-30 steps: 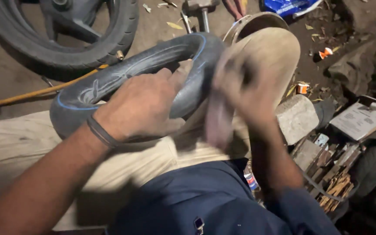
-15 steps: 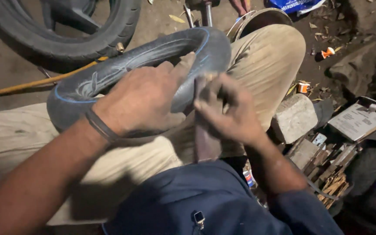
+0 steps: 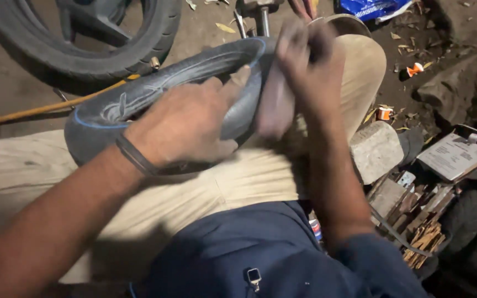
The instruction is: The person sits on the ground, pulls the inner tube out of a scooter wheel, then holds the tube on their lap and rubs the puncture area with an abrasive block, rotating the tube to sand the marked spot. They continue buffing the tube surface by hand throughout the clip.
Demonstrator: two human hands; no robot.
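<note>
Left hand [image 3: 186,124] clamps inner tube [image 3: 139,96] on lap; blurred right hand [image 3: 310,63] grips a rubbing block [image 3: 274,105].

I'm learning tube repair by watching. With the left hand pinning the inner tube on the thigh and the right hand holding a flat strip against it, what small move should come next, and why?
Probably draw the right hand and its blurred flat strip back down across the inner tube. The left hand presses the tube flat on the thigh, so that spot is braced for a stroke.
</note>
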